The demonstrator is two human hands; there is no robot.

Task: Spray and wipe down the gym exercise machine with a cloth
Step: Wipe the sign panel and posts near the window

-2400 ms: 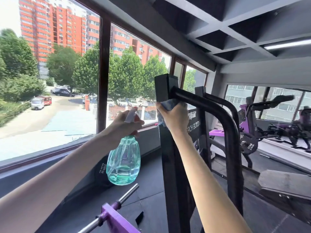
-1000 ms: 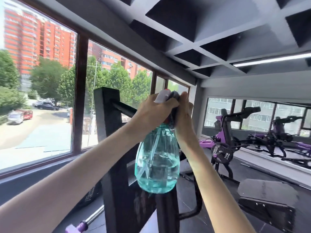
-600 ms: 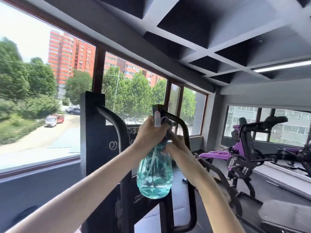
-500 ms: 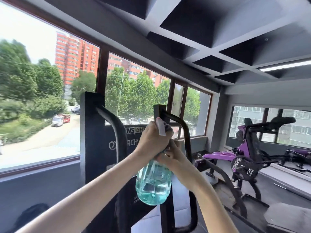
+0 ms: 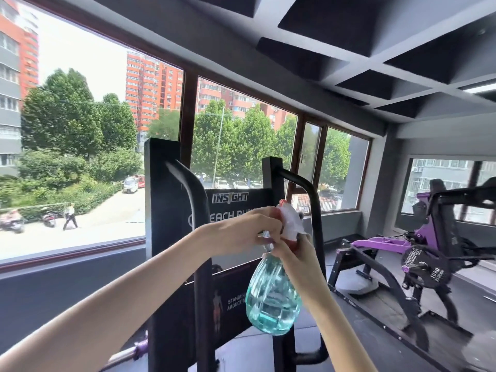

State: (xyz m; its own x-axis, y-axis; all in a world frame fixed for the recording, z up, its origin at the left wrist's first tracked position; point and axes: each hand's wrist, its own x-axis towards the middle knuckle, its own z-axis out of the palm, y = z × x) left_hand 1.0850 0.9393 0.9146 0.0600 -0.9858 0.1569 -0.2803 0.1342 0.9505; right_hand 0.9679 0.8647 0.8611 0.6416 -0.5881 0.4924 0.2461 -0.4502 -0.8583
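Observation:
A clear teal spray bottle (image 5: 271,299) with a white and red head hangs in front of the black exercise machine (image 5: 161,210), whose panel reads INSIGHT. My left hand (image 5: 247,229) grips the bottle's head from the left, fingers curled at the trigger. My right hand (image 5: 295,253) comes up from below and curls round the bottle's neck. A small grey scrap shows behind the spray head; I cannot tell if it is the cloth. The machine's curved black tubes (image 5: 311,200) rise behind both hands.
Large windows (image 5: 80,157) run along the left wall, above a dark ledge. A purple and black plate-loaded machine (image 5: 429,253) stands at the right on the dark floor. A steel bar with a purple collar (image 5: 139,346) juts out low beside the machine's left upright.
The view has swung left and back from the machine. My right hand left the upright it was wiping and joined my left hand at the bottle's head; the bottle now hangs lower.

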